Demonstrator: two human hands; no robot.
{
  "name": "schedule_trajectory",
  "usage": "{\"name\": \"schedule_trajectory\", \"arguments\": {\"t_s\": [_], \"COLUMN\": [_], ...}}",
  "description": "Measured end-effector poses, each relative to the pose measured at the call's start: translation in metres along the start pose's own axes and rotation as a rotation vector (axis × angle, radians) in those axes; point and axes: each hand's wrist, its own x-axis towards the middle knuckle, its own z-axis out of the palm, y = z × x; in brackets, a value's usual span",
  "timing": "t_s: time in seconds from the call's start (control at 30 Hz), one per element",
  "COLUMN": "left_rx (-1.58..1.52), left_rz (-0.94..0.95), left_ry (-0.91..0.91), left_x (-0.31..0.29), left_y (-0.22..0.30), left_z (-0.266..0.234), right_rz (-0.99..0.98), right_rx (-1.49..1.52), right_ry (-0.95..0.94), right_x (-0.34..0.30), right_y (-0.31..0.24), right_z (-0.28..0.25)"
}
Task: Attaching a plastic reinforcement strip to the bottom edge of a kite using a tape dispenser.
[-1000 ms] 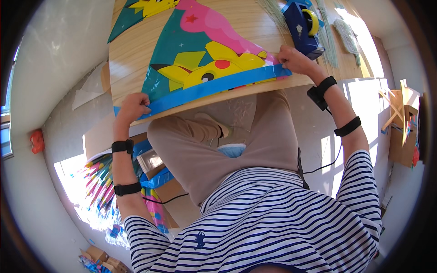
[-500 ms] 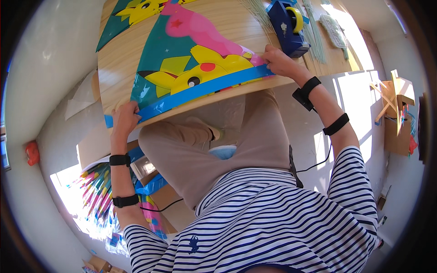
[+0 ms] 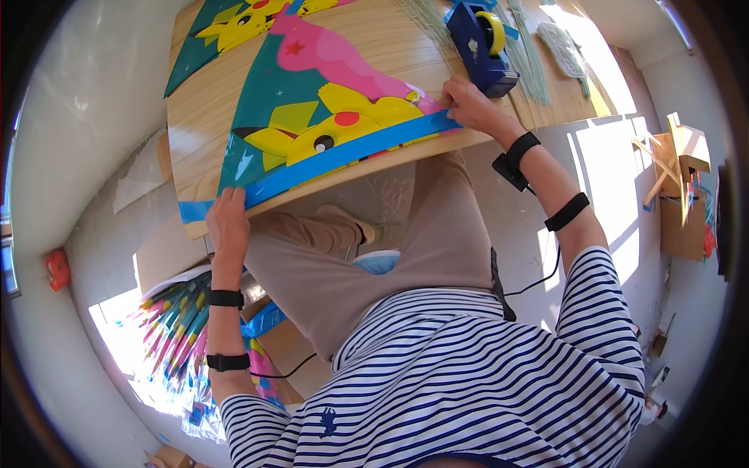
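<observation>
Striped shirt (image 3: 468, 366): yours, nearest the camera; two black bands on each forearm.
Left hand (image 3: 228, 225): fingers bunched together, tips down on the blue strip near its left end; whether they pinch it, you cannot tell from this view.
Right hand (image 3: 472, 105): fingers curled and closed on the strip's right end.
Blue strip (image 3: 351, 156): straight between your hands, along the sheet's near edge and beside the tabletop's front edge; a short blue length shows left of your left hand.
Printed sheet (image 3: 300, 147): flat on the tabletop (image 3: 204, 129), directly beyond the strip; teal, pink and yellow, cartoon face, glossy.
Wrapped bundle (image 3: 172, 327): low, left of your left forearm; colourful pieces in clear film.
Tape dispenser (image 3: 477, 58): dark blue, yellow core, just beyond your right hand.
Thin sticks (image 3: 530, 66): pale green, loose, right of the dispenser.
Clear pack (image 3: 560, 48): right of those sticks.
Second sheet (image 3: 234, 33): similar print, far left of the tabletop, partly out of view.
</observation>
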Motion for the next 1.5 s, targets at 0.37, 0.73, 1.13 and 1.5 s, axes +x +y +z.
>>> {"name": "schedule_trajectory", "arguments": {"t_s": [0.37,0.73,1.13,1.5], "left_rx": [-0.091,-0.083,-0.090,-0.031], "left_rz": [-0.061,-0.055,-0.082,-0.130], "left_ry": [0.032,0.074,0.073,0.010], "left_x": [-0.017,-0.016,-0.017,-0.003], "left_y": [0.023,0.020,0.022,0.009], "left_z": [-0.011,-0.003,-0.006,0.000], "right_rz": [-0.008,-0.331,-0.122,-0.062], "right_rx": [0.160,-0.213,-0.282,-0.292], "right_ry": [0.262,0.172,0.181,0.256], "right_x": [-0.023,-0.048,-0.050,-0.060], "right_y": [0.002,-0.191,-0.131,-0.102], "right_z": [0.013,0.116,0.113,0.101]}}
